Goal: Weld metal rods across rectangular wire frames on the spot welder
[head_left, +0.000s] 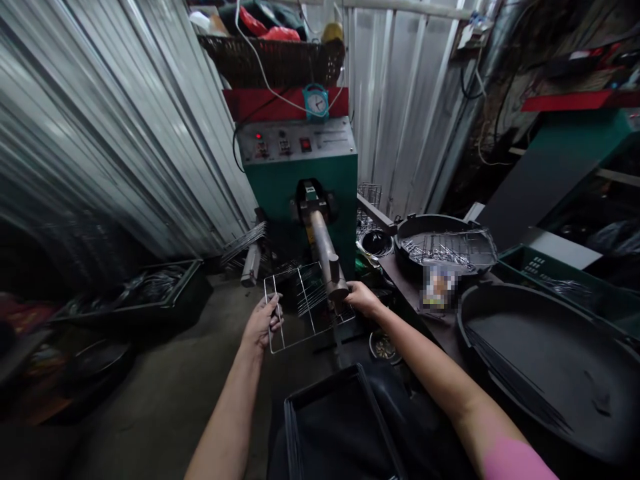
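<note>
My left hand [263, 320] is closed on the left end of a wire rack [307, 300], thumb on top of the end wire. The rack lies roughly level below the thick metal arm [325, 247] of a green machine [280, 180], probably a spot welder. My right hand [364, 299] is closed at the rack's right side, beside the arm's blunt tip; that tip partly hides its fingertips. Part of the rack behind the arm is also hidden. On my lap rests a stack of dark rectangular wire frames [290, 427].
Right of the machine, a round black tray [403, 257] holds wire pieces and a grid. A larger black tray [463, 333] with long rods stands nearer. A small bowl [371, 348] sits below my right forearm. At left is a green crate [187, 283] of metal parts.
</note>
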`<state>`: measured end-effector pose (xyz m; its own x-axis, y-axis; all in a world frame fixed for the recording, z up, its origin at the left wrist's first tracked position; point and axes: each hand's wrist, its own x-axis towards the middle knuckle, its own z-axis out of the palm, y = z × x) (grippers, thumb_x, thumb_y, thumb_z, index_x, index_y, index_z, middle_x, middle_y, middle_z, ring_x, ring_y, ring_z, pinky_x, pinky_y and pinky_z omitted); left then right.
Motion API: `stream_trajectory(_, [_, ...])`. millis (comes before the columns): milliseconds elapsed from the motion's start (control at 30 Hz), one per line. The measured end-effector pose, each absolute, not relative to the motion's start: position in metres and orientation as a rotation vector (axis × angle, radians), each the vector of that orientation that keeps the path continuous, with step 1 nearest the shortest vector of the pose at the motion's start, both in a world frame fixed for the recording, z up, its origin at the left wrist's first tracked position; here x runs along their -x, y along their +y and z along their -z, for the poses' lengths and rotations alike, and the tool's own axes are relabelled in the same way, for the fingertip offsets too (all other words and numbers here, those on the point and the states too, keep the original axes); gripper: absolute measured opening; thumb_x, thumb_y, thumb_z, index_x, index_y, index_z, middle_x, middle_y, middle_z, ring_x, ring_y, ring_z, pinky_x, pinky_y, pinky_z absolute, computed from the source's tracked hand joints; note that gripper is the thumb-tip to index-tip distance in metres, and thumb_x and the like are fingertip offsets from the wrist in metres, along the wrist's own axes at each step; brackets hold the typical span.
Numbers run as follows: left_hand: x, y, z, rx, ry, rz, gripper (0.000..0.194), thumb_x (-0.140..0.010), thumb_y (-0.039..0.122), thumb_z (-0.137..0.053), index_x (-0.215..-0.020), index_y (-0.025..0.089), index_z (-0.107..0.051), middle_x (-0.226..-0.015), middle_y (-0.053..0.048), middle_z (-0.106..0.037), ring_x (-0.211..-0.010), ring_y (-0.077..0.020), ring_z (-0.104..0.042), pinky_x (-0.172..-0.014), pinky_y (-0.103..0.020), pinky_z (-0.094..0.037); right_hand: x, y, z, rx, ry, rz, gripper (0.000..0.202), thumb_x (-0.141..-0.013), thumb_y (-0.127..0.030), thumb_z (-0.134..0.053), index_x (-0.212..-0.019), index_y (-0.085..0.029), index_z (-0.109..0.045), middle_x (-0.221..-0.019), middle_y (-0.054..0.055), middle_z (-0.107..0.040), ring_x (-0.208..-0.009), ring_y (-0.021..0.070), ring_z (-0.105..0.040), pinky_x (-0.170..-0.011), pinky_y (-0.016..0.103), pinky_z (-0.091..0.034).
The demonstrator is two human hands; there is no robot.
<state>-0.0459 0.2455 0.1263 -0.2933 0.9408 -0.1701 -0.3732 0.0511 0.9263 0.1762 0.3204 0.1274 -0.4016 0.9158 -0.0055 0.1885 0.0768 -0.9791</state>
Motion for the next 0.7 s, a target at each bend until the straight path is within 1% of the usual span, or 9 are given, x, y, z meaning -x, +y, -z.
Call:
stream_trajectory(100, [0.052, 0.254, -0.127, -0.646, 1.209, -1.492, 0.028, -0.060, 0.033, -0.064, -0.078, 0.016, -0.051, -0.040, 0.009, -0.041, -0.027, 0.0009, -0.024, -0.028, -0.010, -0.019, -0.170, 0.327, -0.132, 1.128, -1.736, -1.312, 0.016, -0.059, -0.023, -0.058, -0.065, -0.008, -0.059, -0.057, -0.001, -0.056, -0.055, 0.0108, -0.049, -0.053, 0.020, -0.038])
stream_trajectory(233, [0.058, 0.263, -0.124, -0.623, 1.201, -1.489, 0.027, -0.060, 0.031, -0.065, -0.077, 0.015, -0.050, -0.040, 0.009, -0.041, -0.027, 0.0006, -0.025, -0.028, -0.010, -0.018, -0.165, 0.331, -0.138, 1.160, -1.774, -1.264, 0.011, -0.061, -0.018, -0.054, -0.063, -0.009, -0.058, -0.056, -0.001, -0.054, -0.054, 0.0095, -0.046, -0.053, 0.019, -0.036])
stream_trajectory(333, [0.061, 0.267, -0.120, -0.624, 1.204, -1.489, 0.026, -0.060, 0.030, -0.064, -0.077, 0.015, -0.050, -0.039, 0.009, -0.041, -0.026, 0.0003, -0.024, -0.027, -0.011, -0.018, -0.164, 0.334, -0.137, 1.192, -1.786, -1.246, 0.008, -0.059, -0.016, -0.054, -0.059, -0.009, -0.056, -0.052, -0.003, -0.050, -0.052, 0.0082, -0.042, -0.050, 0.018, -0.033])
stream_trajectory(467, [0.061, 0.270, -0.118, -0.636, 1.227, -1.484, 0.025, -0.061, 0.029, -0.063, -0.076, 0.016, -0.049, -0.038, 0.009, -0.042, -0.025, 0.0000, -0.023, -0.026, -0.011, -0.018, -0.162, 0.336, -0.136, 1.240, -1.790, -1.259, 0.010, -0.058, -0.019, -0.056, -0.054, -0.010, -0.053, -0.047, -0.005, -0.043, -0.047, 0.0062, -0.036, -0.045, 0.017, -0.028])
stream_trajectory(567, [0.060, 0.266, -0.125, -0.658, 1.231, -1.494, 0.024, -0.062, 0.030, -0.063, -0.075, 0.016, -0.049, -0.038, 0.010, -0.042, -0.024, -0.0002, -0.023, -0.026, -0.011, -0.017, -0.165, 0.335, -0.140, 1.232, -1.801, -1.301, 0.014, -0.061, -0.023, -0.056, -0.056, -0.010, -0.055, -0.047, -0.006, -0.041, -0.045, 0.0048, -0.032, -0.044, 0.017, -0.025])
stream_trajectory(700, [0.053, 0.251, -0.133, -0.726, 1.206, -1.544, 0.026, -0.062, 0.034, -0.062, -0.077, 0.018, -0.049, -0.041, 0.009, -0.045, -0.025, -0.0002, -0.024, -0.027, -0.011, -0.019, -0.181, 0.325, -0.144, 1.208, -1.816, -1.387, 0.022, -0.067, -0.031, -0.052, -0.064, -0.011, -0.060, -0.047, -0.007, -0.040, -0.042, 0.0041, -0.029, -0.041, 0.017, -0.022])
